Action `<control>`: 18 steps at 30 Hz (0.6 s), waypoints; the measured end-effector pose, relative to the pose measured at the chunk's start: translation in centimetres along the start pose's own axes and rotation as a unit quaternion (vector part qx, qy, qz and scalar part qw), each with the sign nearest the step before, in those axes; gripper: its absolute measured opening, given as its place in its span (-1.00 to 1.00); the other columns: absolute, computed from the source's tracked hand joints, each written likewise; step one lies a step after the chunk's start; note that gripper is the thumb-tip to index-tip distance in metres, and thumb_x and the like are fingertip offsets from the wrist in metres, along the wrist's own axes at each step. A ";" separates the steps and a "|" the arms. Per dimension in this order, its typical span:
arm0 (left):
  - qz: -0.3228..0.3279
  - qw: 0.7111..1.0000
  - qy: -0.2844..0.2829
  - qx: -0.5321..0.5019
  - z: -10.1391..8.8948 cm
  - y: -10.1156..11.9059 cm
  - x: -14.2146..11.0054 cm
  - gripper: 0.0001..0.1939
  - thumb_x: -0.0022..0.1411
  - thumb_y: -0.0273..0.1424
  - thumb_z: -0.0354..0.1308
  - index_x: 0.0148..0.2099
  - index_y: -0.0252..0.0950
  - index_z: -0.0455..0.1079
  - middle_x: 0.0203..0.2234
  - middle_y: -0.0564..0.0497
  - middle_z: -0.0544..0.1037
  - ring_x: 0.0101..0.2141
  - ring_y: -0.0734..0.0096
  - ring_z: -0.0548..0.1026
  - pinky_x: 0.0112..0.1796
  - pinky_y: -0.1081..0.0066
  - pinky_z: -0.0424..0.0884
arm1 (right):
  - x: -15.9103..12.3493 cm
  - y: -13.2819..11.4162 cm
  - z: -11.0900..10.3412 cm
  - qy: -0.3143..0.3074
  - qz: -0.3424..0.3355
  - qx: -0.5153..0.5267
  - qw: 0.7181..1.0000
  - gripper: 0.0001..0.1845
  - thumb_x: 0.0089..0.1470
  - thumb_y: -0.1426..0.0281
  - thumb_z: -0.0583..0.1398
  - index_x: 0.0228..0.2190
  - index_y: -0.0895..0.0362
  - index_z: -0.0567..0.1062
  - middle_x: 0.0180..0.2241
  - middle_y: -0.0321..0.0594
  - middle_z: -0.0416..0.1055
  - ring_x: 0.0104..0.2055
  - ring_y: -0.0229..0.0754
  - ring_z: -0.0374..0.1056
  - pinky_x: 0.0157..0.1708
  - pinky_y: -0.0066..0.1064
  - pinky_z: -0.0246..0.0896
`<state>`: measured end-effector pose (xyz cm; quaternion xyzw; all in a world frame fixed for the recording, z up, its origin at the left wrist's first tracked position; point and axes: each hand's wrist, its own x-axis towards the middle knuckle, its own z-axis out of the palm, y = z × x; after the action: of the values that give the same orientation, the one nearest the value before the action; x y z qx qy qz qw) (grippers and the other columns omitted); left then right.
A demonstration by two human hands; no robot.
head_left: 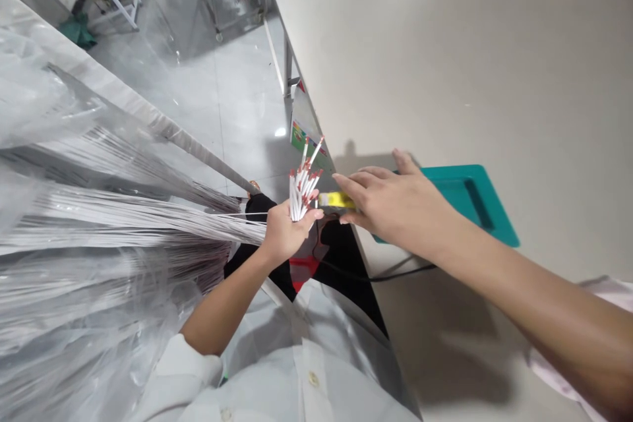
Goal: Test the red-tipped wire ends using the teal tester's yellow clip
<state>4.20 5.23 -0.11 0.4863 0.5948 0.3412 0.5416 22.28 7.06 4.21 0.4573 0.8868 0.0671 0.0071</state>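
My left hand (284,231) is closed around a bundle of thin white wires (301,188) whose red-tipped ends fan upward above my fist. The wires trail left into a large mass of white strands (123,224) under clear plastic. My right hand (395,204) reaches in from the right, fingers pinched on a small yellow object (335,199) right beside the wire tips. The yellow piece nearly touches the bundle.
A teal tray (475,201) lies on the white table (494,66) behind my right hand. A black cable (395,273) runs along the table edge. Clear plastic sheeting (59,112) covers the left. Grey floor and metal frames lie beyond.
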 end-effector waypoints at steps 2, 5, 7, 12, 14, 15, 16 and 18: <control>-0.013 1.000 -0.005 -0.016 -0.1 0.1 -0.1 -0.56 0.00 -0.35 0.24 -0.02 -0.31 0.46 -0.58 0.09 0.49 -0.68 0.62 0.25 -0.61 0.53 0.27 | 0.0 0.0 0.2 0.005 0.000 0.008 1.000 -0.52 -0.01 0.27 0.23 -0.05 0.20 0.38 -0.30 0.00 0.51 -0.26 0.06 0.39 0.00 0.13 -0.07; -0.019 0.999 -0.006 -0.038 -0.3 0.2 -0.1 -0.55 -0.01 -0.35 0.23 -0.02 -0.33 0.45 -0.59 0.10 0.48 -0.69 0.64 0.20 -0.63 0.54 0.25 | 0.0 0.2 0.5 0.010 0.001 0.011 1.000 -0.52 -0.03 0.22 0.24 -0.08 0.20 0.41 -0.34 -0.01 0.51 -0.30 0.06 0.40 -0.02 0.12 -0.02; -0.019 0.999 -0.005 -0.044 -0.4 0.3 -0.3 -0.55 0.00 -0.36 0.23 -0.01 -0.34 0.45 -0.63 0.12 0.45 -0.70 0.65 0.19 -0.63 0.55 0.24 | -0.1 0.5 0.7 0.022 -0.006 0.017 1.000 -0.52 -0.01 0.16 0.22 -0.11 0.22 0.43 -0.36 0.00 0.51 -0.32 0.05 0.41 -0.04 0.12 0.02; -0.032 0.998 0.000 -0.060 -1.2 0.8 -1.4 -0.55 -0.02 -0.38 0.23 -0.02 -0.35 0.45 -0.70 0.17 0.38 -0.71 0.65 0.20 -0.63 0.55 0.21 | -0.4 0.2 0.0 0.136 -0.028 0.071 0.988 -0.58 0.09 0.12 0.12 -0.14 0.16 0.45 -0.32 -0.05 0.52 -0.31 -0.01 0.43 -0.09 0.02 0.17; -0.036 0.997 -0.002 -0.075 -1.6 1.1 -1.9 -0.54 -0.02 -0.38 0.23 -0.01 -0.34 0.44 -0.66 0.14 0.43 -0.71 0.66 0.21 -0.63 0.55 0.21 | -0.7 -1.0 -0.6 0.206 -0.024 0.089 0.974 -0.68 0.12 0.24 0.12 -0.15 0.17 0.45 -0.26 -0.05 0.52 -0.28 -0.05 0.44 -0.14 -0.11 0.27; -0.035 0.996 -0.003 -0.081 -1.8 1.2 -2.2 -0.53 -0.02 -0.38 0.23 0.00 -0.34 0.44 -0.65 0.13 0.44 -0.71 0.66 0.21 -0.63 0.55 0.20 | -0.9 -1.7 -0.8 0.237 -0.024 0.099 0.966 -0.73 0.12 0.31 0.13 -0.17 0.18 0.46 -0.26 -0.07 0.52 -0.28 -0.07 0.45 -0.22 -0.20 0.32; -0.032 0.996 -0.004 -0.088 -2.0 1.3 -2.4 -0.52 -0.01 -0.37 0.23 0.01 -0.33 0.43 -0.64 0.13 0.45 -0.71 0.66 0.21 -0.63 0.55 0.20 | -1.1 -2.5 -0.9 0.262 -0.015 0.108 0.959 -0.76 0.10 0.36 0.15 -0.19 0.18 0.47 -0.27 -0.09 0.53 -0.29 -0.10 0.46 -0.29 -0.28 0.34; -0.021 0.995 -0.008 -0.096 -2.4 1.4 -2.9 -0.53 0.00 -0.36 0.22 0.01 -0.32 0.42 -0.62 0.12 0.46 -0.70 0.66 0.22 -0.63 0.55 0.20 | -1.4 -4.0 -0.7 0.290 -0.015 0.126 0.949 -0.78 0.07 0.42 0.17 -0.21 0.22 0.48 -0.27 -0.07 0.53 -0.28 -0.13 0.46 -0.31 -0.35 0.38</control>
<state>2.01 3.22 2.55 0.4216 0.5652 0.3816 0.5976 19.79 3.55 4.35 0.4017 0.8588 0.0843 -0.3066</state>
